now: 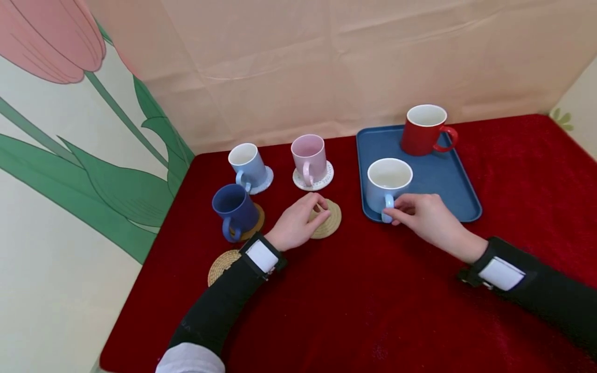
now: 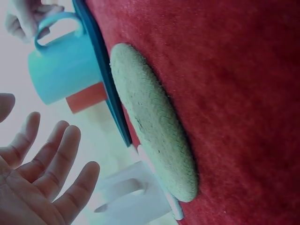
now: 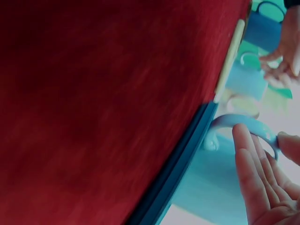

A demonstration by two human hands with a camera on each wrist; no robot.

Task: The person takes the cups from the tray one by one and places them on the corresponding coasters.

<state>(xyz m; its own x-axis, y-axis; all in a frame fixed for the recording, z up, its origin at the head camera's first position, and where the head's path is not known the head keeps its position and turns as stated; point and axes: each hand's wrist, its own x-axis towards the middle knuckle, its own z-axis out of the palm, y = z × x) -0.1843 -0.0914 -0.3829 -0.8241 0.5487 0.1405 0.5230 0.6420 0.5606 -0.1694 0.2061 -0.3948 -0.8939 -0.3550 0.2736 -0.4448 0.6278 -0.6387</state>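
By its handle, a wide light blue mug (image 1: pixel 377 194) is pinched between the thumb and fingers of my right hand (image 1: pixel 426 216). This mug stands upright at the front left of a blue tray (image 1: pixel 448 192); in the right wrist view its handle (image 3: pixel 248 123) loops over the fingers. My left hand (image 1: pixel 295 221) hovers with relaxed, spread fingers over a round woven coaster (image 1: pixel 332 224) and holds nothing. In the left wrist view that coaster (image 2: pixel 152 126) lies apart from the fingers, flat on the red cloth.
A red mug (image 1: pixel 416 135) stands at the tray's back. Left of the tray, a pink mug (image 1: pixel 314 161), a smaller light blue mug (image 1: pixel 254 172) and a dark blue mug (image 1: pixel 243 213) each stand on a coaster. Another woven coaster (image 1: pixel 220 267) lies partly behind my left forearm.
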